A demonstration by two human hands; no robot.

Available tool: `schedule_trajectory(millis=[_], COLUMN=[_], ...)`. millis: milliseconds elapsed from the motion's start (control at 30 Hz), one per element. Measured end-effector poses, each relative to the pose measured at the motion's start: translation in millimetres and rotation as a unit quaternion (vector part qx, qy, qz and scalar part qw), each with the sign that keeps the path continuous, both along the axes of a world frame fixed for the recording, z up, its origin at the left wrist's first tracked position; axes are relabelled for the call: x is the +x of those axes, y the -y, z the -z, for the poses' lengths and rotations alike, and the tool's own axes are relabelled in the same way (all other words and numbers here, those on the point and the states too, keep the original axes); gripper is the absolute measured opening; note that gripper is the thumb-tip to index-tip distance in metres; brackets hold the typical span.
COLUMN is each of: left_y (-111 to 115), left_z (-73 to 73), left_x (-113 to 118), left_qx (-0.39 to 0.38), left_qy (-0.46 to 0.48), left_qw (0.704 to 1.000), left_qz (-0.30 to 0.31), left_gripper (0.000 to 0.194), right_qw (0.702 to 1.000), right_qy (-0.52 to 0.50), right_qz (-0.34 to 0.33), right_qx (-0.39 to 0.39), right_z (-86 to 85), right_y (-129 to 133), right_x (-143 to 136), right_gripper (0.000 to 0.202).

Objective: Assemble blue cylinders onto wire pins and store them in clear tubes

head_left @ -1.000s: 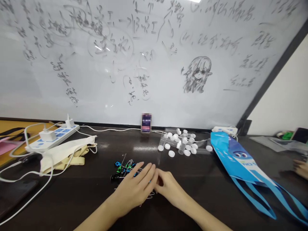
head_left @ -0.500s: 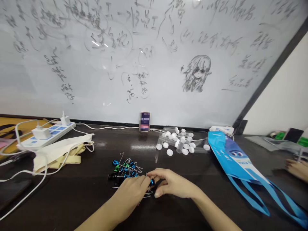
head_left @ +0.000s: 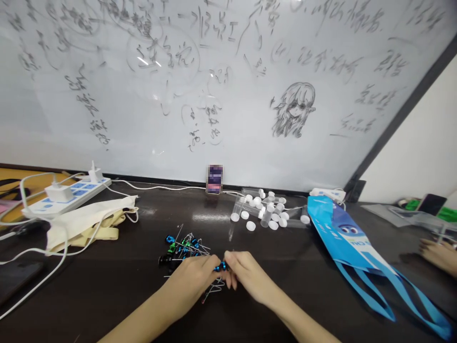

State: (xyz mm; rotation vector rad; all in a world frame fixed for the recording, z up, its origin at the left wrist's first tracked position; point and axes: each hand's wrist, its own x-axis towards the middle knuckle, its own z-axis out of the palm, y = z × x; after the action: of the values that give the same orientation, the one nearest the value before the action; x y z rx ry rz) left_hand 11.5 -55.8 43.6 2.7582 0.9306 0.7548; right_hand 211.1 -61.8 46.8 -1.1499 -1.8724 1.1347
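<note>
My left hand (head_left: 193,277) is closed at the near right side of a small pile, its fingers on a small shiny blue piece (head_left: 219,267). My right hand (head_left: 250,277) meets it from the other side, thumb and fingers pinched at the right end of that same piece. Bent silvery wire (head_left: 216,286) sticks out below the fingertips; whether it belongs to the held piece I cannot tell. The pile (head_left: 185,245) behind my left hand holds several blue, green and black pieces with thin bent wires. My fingers hide part of the blue piece.
Clear plastic tubes and white caps (head_left: 251,226) lie at the back, right of a small upright card-like object (head_left: 214,179). A blue bag (head_left: 328,228) with straps lies at right, beyond it another person's hand (head_left: 437,252). Left are a power strip (head_left: 67,200), cables and cream cloth (head_left: 89,224).
My right hand has closed from a looser, spread pose into a pinch at the blue piece. The two hands are closer together. The view has shifted slightly.
</note>
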Motion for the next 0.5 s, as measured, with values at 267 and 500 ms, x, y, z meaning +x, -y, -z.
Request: schedule_trajectory(millis=[267,500], left_y=[-3.7,-4.4], left_z=[-2.8,0.9], left_x=[-2.8,-4.0], left_qx=[-0.058,-0.079], left_qy=[0.028,0.042], left_qw=[0.998,0.995], left_qz=[-0.020,-0.036], left_gripper=[0.006,0.006], right_qw=[1.000,0.999], right_qy=[-0.014,-0.023], right_qz=[0.005,0.026], right_qx=[0.011,0.035], right_z=[-3.2,-3.1], right_y=[2.2,0.1], right_x=[-3.1,0.4], right_gripper=[0.031,0.046])
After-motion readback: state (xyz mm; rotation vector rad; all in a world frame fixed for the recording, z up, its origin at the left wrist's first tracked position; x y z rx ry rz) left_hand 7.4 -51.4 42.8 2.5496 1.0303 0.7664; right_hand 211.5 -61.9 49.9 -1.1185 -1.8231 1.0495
